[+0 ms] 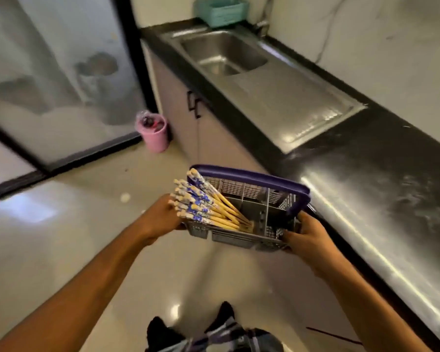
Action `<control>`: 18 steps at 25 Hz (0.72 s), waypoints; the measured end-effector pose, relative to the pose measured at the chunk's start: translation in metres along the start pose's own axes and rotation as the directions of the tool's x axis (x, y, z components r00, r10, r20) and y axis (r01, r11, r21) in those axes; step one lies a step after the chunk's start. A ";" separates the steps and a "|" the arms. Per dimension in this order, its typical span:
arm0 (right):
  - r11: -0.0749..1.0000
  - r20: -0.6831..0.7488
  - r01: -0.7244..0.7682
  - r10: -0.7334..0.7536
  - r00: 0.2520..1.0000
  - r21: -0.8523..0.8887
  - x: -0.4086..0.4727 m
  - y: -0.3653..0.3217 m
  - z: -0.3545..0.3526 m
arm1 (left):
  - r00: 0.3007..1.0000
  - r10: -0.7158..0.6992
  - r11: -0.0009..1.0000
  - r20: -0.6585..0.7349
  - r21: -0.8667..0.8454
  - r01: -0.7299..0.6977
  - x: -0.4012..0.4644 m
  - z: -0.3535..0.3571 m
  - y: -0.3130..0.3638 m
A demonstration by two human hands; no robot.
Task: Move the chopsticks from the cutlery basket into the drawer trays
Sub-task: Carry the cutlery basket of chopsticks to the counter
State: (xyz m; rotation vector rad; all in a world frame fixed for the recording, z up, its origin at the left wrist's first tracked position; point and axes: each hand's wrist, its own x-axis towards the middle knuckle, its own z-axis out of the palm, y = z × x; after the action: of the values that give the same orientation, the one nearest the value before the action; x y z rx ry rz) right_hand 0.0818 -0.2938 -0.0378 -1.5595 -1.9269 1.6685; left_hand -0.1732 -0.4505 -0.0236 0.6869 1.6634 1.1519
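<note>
Both hands are carrying the basket (247, 212) in the air over the floor (61, 237), just left of the dark surface (381, 179). Left hand (160, 219) is closed on the basket's left end, with its fingers hidden behind the chopstick tops. Right hand (308, 237) is wrapped around the near right corner, thumb on the rim. So both grips are closed on the basket, not on the chopsticks themselves.

The chopsticks (208, 207) are all bunched in the left compartment, leaning left so their tops stick out past the rim right next to the left hand. They're yellowish sticks with blue-and-white patterned tops. The basket is grey mesh plastic with dividers and a purple handle (254, 179) arching over the far side; the other compartments look bare. Further along the surface there's a steel sink (224, 54).
</note>
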 end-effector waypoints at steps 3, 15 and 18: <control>0.997 0.158 0.027 -0.014 0.987 -0.077 -0.012 -0.016 0.070 | 0.985 -0.086 0.996 -0.151 -0.046 0.080 -0.057 -0.052 -0.054; 0.883 0.623 0.268 0.035 0.781 -0.385 -0.113 -0.029 0.395 | 0.679 -0.444 0.860 -0.585 -0.490 0.142 -0.331 -0.199 -0.259; 0.824 0.708 0.361 0.067 0.703 -0.437 -0.136 -0.037 0.472 | 0.567 -0.509 0.811 -0.648 -0.581 0.063 -0.391 -0.222 -0.296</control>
State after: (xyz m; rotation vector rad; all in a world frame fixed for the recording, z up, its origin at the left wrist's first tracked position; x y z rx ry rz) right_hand -0.1992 -0.6901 -0.1165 -0.8299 -3.0628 1.9046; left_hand -0.2098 -0.9782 -0.1218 -0.5543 1.9273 1.6658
